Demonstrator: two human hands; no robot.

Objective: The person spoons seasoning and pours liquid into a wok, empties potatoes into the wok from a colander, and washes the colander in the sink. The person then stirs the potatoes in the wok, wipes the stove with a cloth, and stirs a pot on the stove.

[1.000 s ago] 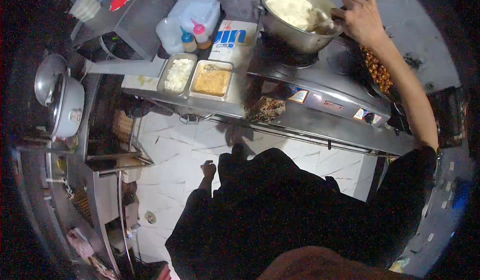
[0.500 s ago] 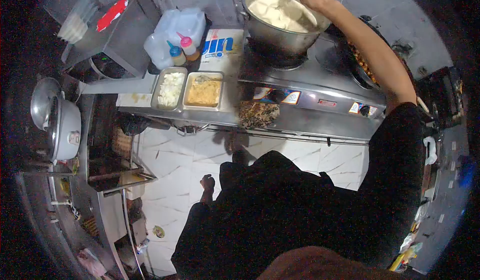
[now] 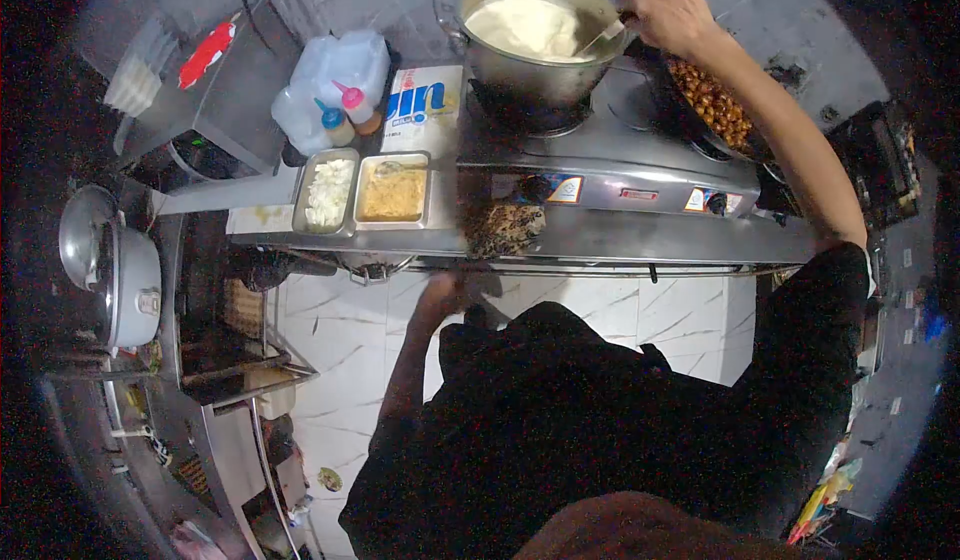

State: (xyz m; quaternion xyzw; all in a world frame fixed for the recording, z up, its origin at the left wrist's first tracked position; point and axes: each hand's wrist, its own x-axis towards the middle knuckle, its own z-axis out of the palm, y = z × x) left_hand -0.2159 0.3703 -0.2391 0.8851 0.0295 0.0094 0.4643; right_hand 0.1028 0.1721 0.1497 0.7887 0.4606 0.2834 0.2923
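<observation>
At the stove, my right hand is closed round the handle of a metal utensil. The utensil's lower end is sunk in a pale creamy liquid and hidden, so its kind does not show. A large metal pot holds the liquid on the left burner. My left hand is low, just in front of the counter edge and near a dark patterned cloth. Blur and shadow hide its fingers.
A pan of brown glazed pieces sits right of the pot. Left of the stove are a tray of white chopped food, a tray of yellow shreds, squeeze bottles and plastic containers. A rice cooker stands far left.
My right hand has moved right, to the pot's right rim, with the utensil now slanting into the liquid. My left hand has risen toward the counter. The view has shifted slightly.
</observation>
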